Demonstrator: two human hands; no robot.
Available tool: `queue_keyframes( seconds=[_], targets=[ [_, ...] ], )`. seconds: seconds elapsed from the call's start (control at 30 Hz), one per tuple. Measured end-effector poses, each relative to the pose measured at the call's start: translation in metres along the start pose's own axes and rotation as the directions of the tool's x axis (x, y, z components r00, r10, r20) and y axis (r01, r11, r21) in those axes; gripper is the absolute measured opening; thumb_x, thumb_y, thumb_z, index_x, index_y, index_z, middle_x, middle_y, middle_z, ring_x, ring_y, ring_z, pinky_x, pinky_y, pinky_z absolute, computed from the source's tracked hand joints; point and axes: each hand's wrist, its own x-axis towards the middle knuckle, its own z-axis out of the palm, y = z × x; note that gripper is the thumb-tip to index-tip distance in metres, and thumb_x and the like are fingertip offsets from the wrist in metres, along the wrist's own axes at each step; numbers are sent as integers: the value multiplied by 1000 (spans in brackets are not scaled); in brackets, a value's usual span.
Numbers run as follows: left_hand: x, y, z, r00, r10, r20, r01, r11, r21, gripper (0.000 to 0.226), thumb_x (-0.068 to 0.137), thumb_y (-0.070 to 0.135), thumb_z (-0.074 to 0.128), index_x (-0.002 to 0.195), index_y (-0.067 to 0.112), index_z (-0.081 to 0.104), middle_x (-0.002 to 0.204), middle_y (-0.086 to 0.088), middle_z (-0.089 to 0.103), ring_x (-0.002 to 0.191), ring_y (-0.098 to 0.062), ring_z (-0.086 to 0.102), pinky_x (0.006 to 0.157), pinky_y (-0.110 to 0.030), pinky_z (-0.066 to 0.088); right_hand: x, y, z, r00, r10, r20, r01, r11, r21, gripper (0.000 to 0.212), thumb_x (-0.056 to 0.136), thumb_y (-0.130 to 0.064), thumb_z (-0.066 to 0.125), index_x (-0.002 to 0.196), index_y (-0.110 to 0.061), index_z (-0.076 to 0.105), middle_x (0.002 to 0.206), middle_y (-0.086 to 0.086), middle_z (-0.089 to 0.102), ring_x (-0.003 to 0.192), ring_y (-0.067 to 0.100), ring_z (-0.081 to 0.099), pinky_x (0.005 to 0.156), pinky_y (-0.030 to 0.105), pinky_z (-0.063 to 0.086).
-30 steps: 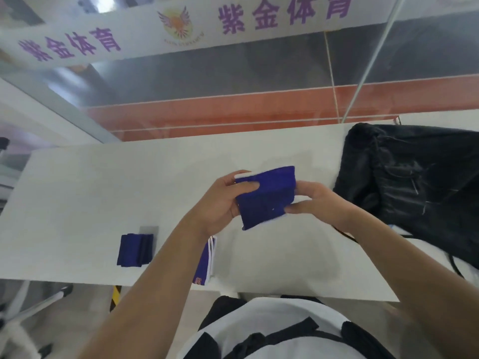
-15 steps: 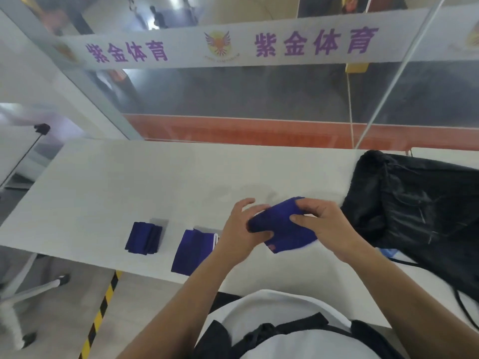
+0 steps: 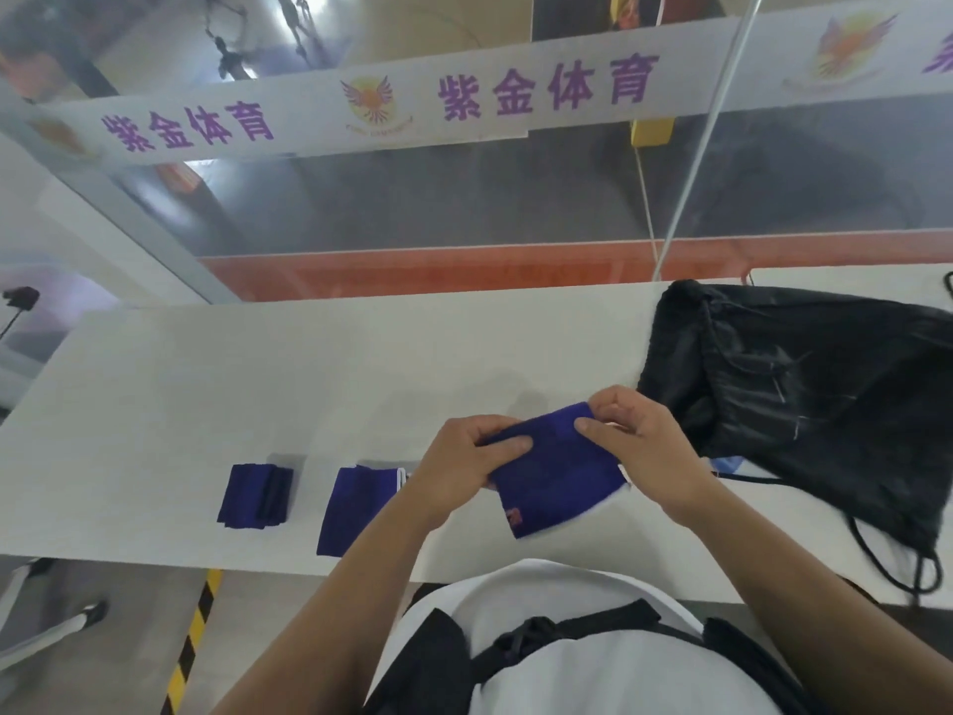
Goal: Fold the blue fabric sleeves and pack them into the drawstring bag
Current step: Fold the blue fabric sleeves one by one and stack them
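A blue fabric sleeve (image 3: 559,477) is held just above the counter (image 3: 247,384), a little right of the frame's centre, and the folding step is judged to be in hand. Its left edge is pinched by the left hand (image 3: 464,472), thumb laid on top and fingers curled beneath, while its upper right corner is pinched between the thumb and curled fingers of the right hand (image 3: 644,446). A white edge is seen along the sleeve's lower right side. Two more sleeves are laid on the counter at the lower left: a compact folded sleeve (image 3: 255,495) and, just right of it, a flatter sleeve (image 3: 356,508) partly hidden by the left forearm. Whether anything lies inside the bag cannot be told, so packing is judged not yet begun. For the next move, one end would need to be brought over the other with the edges matched and the soft cloth kept taut. The black drawstring bag (image 3: 804,399) is spread flat at the right of the frame, its cords trailing over the near edge. The counter is white and matt. Behind it a glass partition is crossed by a white banner (image 3: 361,110) with purple characters, and yellow-and-black tape (image 3: 193,637) is laid on the floor at lower left.
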Motion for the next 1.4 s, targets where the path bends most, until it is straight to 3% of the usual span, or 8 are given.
queue_keyframes(
  seconds=[0.17, 0.43, 0.5, 0.57, 0.77, 0.9, 1.07, 1.4],
  targets=[
    [-11, -18, -3, 988, -123, -89, 108, 982, -154, 16, 96, 20, 67, 109, 19, 77, 99, -4, 80, 86, -18, 76, 63, -29, 59, -4, 23, 3, 938, 277, 207, -279, 960, -18, 45, 86, -6, 75, 116, -37, 62, 100, -3, 79, 90, 19, 77, 66, 33, 60],
    [-38, -44, -39, 959, -238, -152, 129, 848, -515, 34, 90, 18, 75, 124, 18, 69, 111, -8, 77, 93, -23, 74, 62, -33, 60, 5, 37, 47, 913, 325, 245, -355, 930, 90, 22, 86, 2, 72, 108, -3, 72, 106, 16, 77, 95, 28, 75, 72, 35, 61],
    [-46, -51, -49, 959, -246, -138, 124, 806, -579, 48, 86, 14, 78, 131, 13, 62, 112, -7, 75, 101, -27, 72, 83, -47, 62, 8, 37, 66, 917, 338, 214, -378, 906, 189, 22, 86, 3, 72, 108, -2, 69, 106, 18, 77, 95, 30, 75, 72, 37, 62],
    [-54, -59, -57, 966, -216, -139, 99, 814, -572, 47, 87, 8, 75, 131, 11, 59, 121, -10, 73, 112, -30, 70, 97, -49, 56, 11, 37, 81, 901, 351, 253, -398, 903, 165, 27, 85, 1, 73, 111, -5, 68, 107, 17, 77, 97, 31, 75, 75, 38, 62],
    [-77, -61, -104, 980, -162, -114, 143, 977, -158, 34, 93, 18, 70, 122, 34, 68, 106, -6, 70, 82, -20, 64, 64, -25, 52, 28, 18, 112, 913, 276, 300, -220, 953, -209, 54, 78, -16, 85, 125, -32, 63, 115, 0, 72, 107, 18, 69, 96, 38, 53],
    [-82, -57, -138, 986, -162, -23, 158, 979, -131, 26, 89, 27, 73, 114, 37, 73, 99, 5, 78, 87, -21, 73, 71, -33, 58, 28, 4, 144, 834, 280, 475, -107, 927, -358, 21, 83, -16, 78, 101, -28, 77, 97, 1, 78, 87, 11, 71, 83, 28, 55],
    [-83, -84, -165, 971, -234, -54, 215, 947, -240, 42, 83, 15, 76, 116, 39, 66, 113, -4, 76, 104, -29, 73, 93, -58, 56, 15, 24, 188, 902, 376, 213, -336, 920, -203, 13, 87, 1, 71, 94, -8, 76, 84, 11, 79, 70, 20, 74, 72, 38, 64],
    [-87, -141, -207, 980, -187, -73, 182, 980, -80, 35, 94, 1, 62, 98, 34, 71, 114, -5, 69, 92, -17, 71, 71, -31, 63, -5, 65, 256, 903, 339, -263, -364, 930, -54, 28, 89, 9, 64, 98, -16, 57, 98, 11, 67, 79, 27, 70, 70, 42, 62]
  ],
)
